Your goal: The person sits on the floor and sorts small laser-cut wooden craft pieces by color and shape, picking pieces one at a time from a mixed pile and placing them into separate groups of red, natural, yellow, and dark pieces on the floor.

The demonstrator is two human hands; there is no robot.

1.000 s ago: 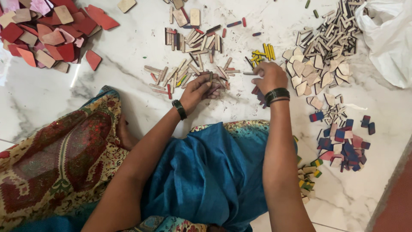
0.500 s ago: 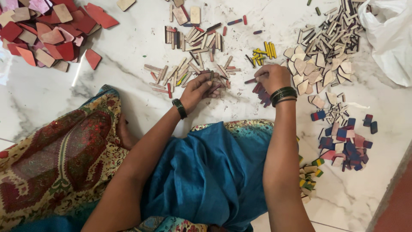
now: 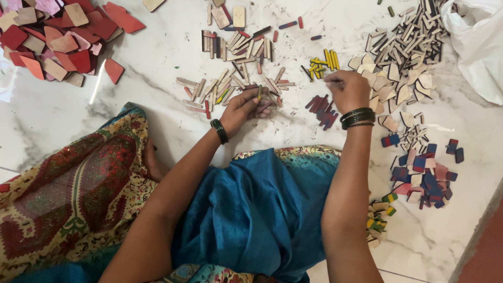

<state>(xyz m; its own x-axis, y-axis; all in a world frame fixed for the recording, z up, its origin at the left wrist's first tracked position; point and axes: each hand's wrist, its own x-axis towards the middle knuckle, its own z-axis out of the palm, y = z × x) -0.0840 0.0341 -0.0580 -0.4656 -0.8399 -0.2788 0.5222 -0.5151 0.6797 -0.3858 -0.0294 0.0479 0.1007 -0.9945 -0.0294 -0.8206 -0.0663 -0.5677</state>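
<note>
The left hand (image 3: 246, 107) rests half-curled on mixed sticks (image 3: 230, 86), the right hand (image 3: 347, 90) pinches a thin stick (image 3: 332, 81); a careless sweep could remix the yellow pile (image 3: 322, 62)

Bare arms, no sleeves. Left wrist had a black band (image 3: 219, 131); right wore dark stacked bangles (image 3: 357, 117). Teal cloth (image 3: 251, 215) w/ red-gold patterned drape (image 3: 78, 194).

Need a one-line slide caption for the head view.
Seated on a marble floor, left hand rests on mixed wooden sticks; right hand pinches a thin stick beside yellow sticks.
</note>
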